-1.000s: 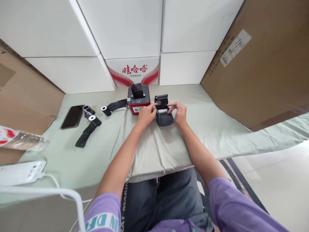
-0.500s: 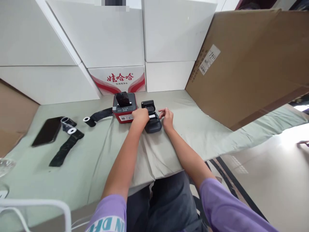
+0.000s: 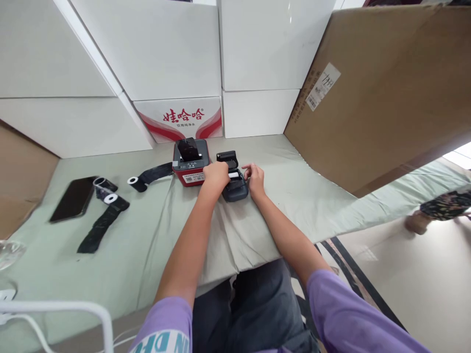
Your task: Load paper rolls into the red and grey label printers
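Note:
A small dark portable printer [image 3: 235, 192] lies on the covered table with its lid [image 3: 227, 158] flipped up. A white paper roll [image 3: 233, 175] shows inside. My left hand [image 3: 216, 176] is closed at the printer's left side, between it and a red and black printer [image 3: 190, 164]; its fingertips and whatever they grip are hidden. Close by the portable printer's right side rests my right hand [image 3: 255, 179], fingers loosely curled and apart, with nothing seen in them. A strip of black paper [image 3: 187, 149] sticks up from the red printer.
Left of the printers lie unrolled black paper rolls [image 3: 138, 183] [image 3: 105, 220] and a dark phone [image 3: 73, 200]. White boxes [image 3: 176, 49] line the back; a large cardboard box [image 3: 379, 98] stands right. A white tube [image 3: 55, 307] crosses the lower left. A passer-by's foot [image 3: 417, 223] shows at right.
Both hands stay about the portable printer. The right hand's fingers have drawn slightly closer together, and more of the white roll shows. A person's foot has come into view at right.

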### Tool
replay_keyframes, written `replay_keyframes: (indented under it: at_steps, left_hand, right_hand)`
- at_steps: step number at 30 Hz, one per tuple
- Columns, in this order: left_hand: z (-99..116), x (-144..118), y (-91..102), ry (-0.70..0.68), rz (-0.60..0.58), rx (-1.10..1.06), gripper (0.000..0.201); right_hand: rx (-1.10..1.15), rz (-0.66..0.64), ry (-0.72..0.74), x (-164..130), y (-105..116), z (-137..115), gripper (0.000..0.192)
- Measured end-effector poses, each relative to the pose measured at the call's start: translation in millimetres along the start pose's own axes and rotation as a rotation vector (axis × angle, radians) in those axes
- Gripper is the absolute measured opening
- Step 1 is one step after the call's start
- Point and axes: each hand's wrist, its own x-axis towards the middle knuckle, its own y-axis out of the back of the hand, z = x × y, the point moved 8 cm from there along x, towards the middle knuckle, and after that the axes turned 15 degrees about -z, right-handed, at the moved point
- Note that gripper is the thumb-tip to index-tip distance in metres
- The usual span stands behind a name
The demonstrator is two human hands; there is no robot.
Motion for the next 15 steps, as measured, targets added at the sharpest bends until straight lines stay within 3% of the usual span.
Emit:
replay_keyframes:
  at_steps: [5, 15]
  left_hand:
    - [-0.6, 4.2, -7.4, 0.023, -0.065, -0.024, 0.037]
    - [1.6, 1.3, 0.8, -0.015, -0.003, 0.022, 0.044]
  right_hand:
    - [-0.018, -0.011, -0.015, 1.1, -0.9, 3.8, 0.051]
    - [-0.088, -0.098, -0.082, 3.2, -7.6, 7.9, 0.044]
